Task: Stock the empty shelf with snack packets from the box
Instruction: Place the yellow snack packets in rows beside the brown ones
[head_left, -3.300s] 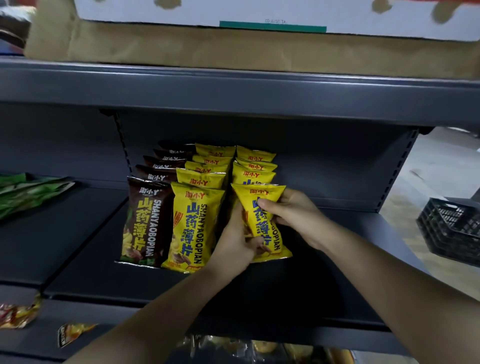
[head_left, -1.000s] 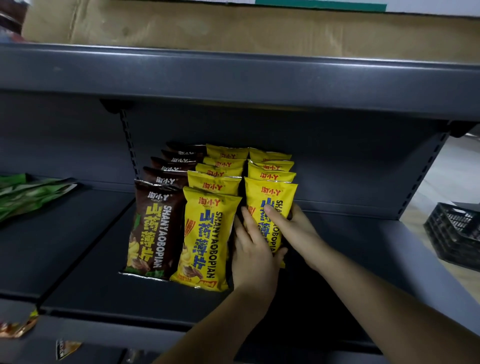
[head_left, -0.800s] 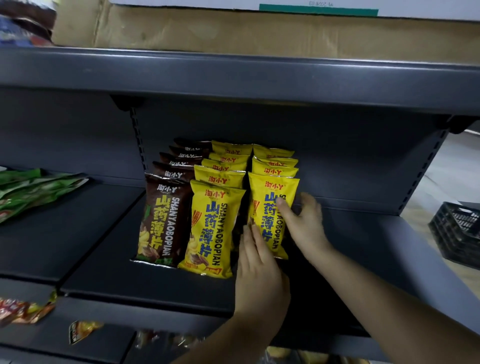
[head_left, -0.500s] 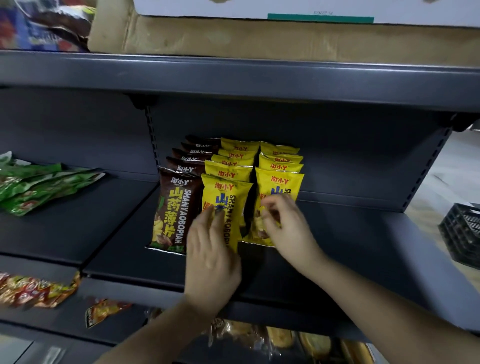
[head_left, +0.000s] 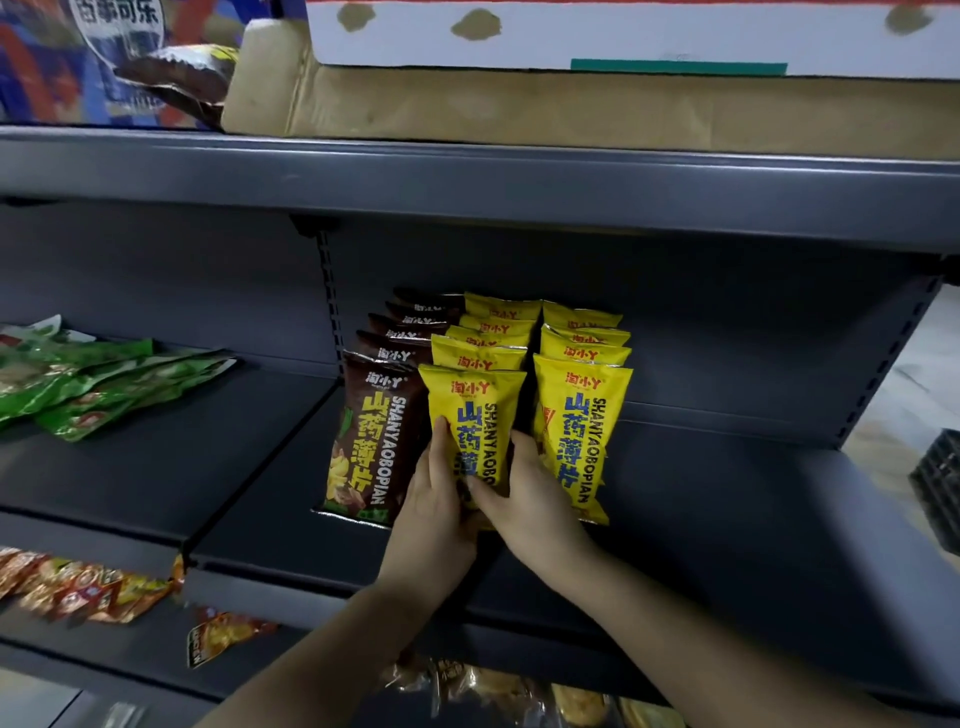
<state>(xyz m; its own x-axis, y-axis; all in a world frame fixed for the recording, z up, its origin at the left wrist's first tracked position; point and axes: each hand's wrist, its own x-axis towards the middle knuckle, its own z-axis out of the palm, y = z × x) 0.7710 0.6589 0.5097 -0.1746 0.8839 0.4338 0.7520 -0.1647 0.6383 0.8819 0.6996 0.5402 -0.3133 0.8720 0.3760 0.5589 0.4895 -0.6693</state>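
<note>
- Shelving first: we stand before a dark grey shelf (head_left: 727, 519), bare to the right of the stock, with a cardboard box (head_left: 519, 104) on the tier above.
- Green packets (head_left: 93, 379) lie flat on the neighbouring bay to our left, well apart from our work.
- Three upright rows of snack packets sit against the left of the bay: a brown row (head_left: 371, 441), a middle yellow row, and a right yellow row (head_left: 576, 431).
- Our front middle yellow packet (head_left: 480, 415) stands with its long axis vertical, directly ahead of both hands and between the other two front packets.
- Our left hand (head_left: 436, 499) curls its fingers round the packet's left edge; our right hand (head_left: 524, 499) grips the lower right edge, thumb across the front.
- Both hands are equally near, so we judge squaring it up in line with its row needs only a small nudge.
</note>
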